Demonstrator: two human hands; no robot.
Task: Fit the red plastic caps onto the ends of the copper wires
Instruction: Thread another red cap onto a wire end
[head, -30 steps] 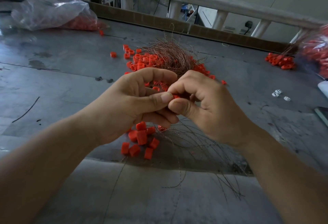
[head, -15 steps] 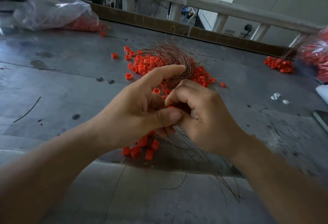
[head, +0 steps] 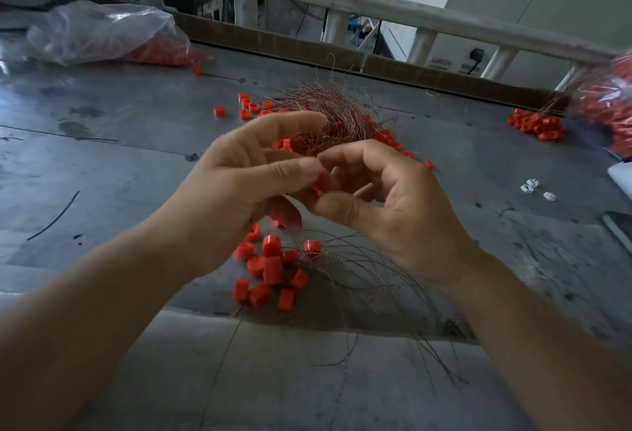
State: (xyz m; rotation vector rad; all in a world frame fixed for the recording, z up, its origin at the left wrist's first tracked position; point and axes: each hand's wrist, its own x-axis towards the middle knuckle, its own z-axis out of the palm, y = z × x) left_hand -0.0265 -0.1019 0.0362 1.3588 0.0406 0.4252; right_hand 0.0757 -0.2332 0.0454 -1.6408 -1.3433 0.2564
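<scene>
you are mid-fit: your left hand (head: 246, 188) pinches one red cap (head: 318, 181) between thumb and fingers, held above the table (head: 109, 164) just in front of the copper wire tangle (head: 328, 116). your right hand (head: 396, 208) sits right against it, fingers curled toward the cap. a strand would be too fine to make out there, so i cannot tell whether it holds a wire end or nothing. judging by that, the cap is not yet seated. the next move calls for lining a single wire tip up with the cap's opening and pushing straight in without bending the strand. below your hands lie a small pile of caps (head: 270, 270) and loose wires (head: 383, 280) fanned toward you. far left, a clear plastic bag (head: 102, 30) holds more red caps near its mouth. a second bag (head: 608, 102) at the right edge is also full of them, with spilled caps (head: 537, 124) just beside it.
</scene>
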